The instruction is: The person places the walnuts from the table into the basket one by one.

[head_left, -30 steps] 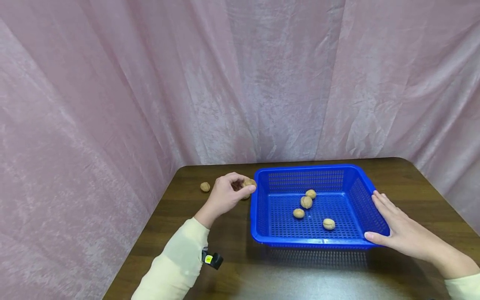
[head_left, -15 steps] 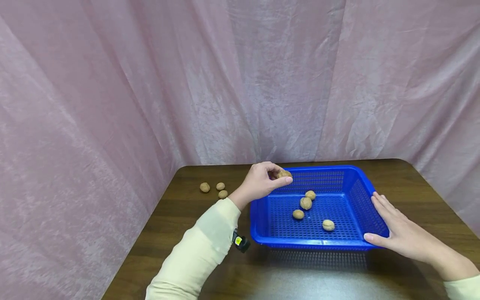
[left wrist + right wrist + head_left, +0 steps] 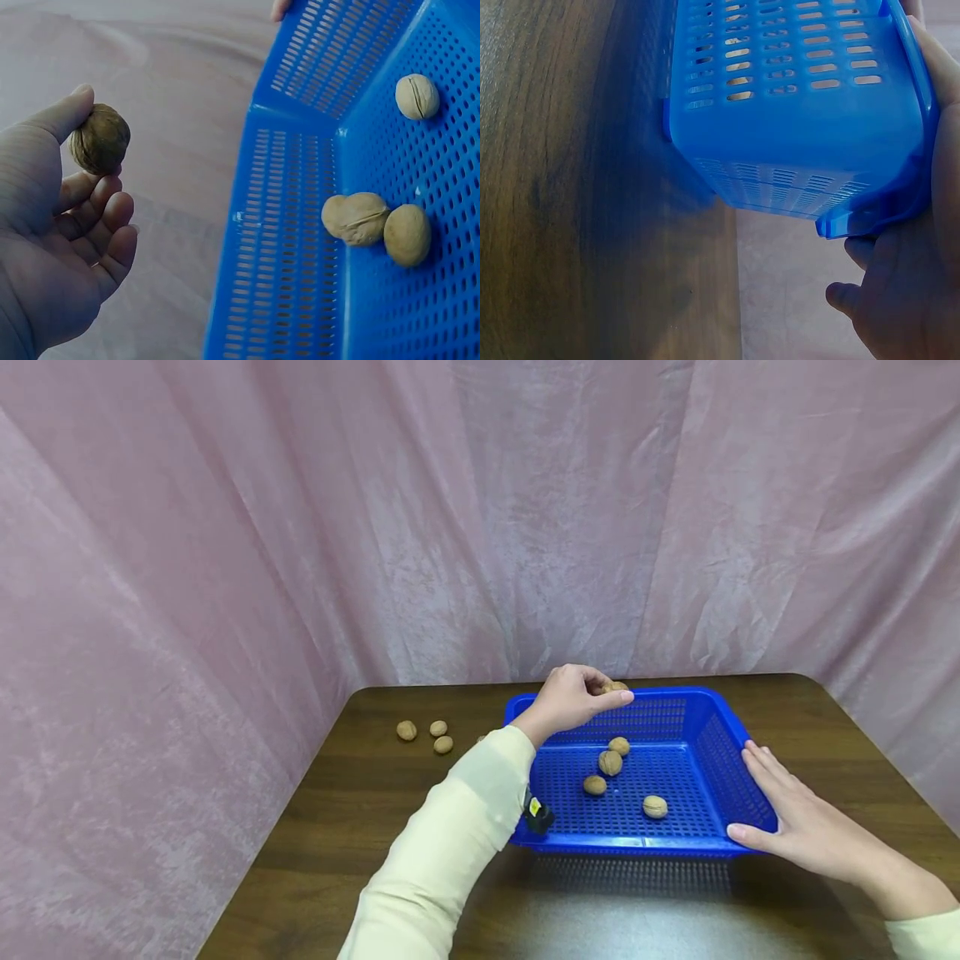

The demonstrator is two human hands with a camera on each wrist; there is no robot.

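Note:
Between thumb and fingertips, my left hand (image 3: 573,697) pinches a walnut (image 3: 100,139) above the back rim of a blue plastic basket (image 3: 630,842). The left wrist view shows the remaining fingers loosely bent below it. My right hand (image 3: 813,827) holds the basket's near right corner. Its thumb lies over the front rim and its fingers run along the right side; in the right wrist view, fingertips (image 3: 843,294) show outside the wall. Several walnuts lie on the basket floor: a group near the middle and a paler walnut (image 3: 655,807) nearer the front.
On the brown wooden table (image 3: 337,827), left of the basket, lie a walnut (image 3: 407,730) and others close by. One more is mostly hidden by the left sleeve (image 3: 450,835). A pink curtain (image 3: 420,527) hangs behind the table's back edge.
My left hand has carried the walnut rightward, from the basket's left side to above its back rim, uncovering walnuts on the table. My right hand has stayed at the corner.

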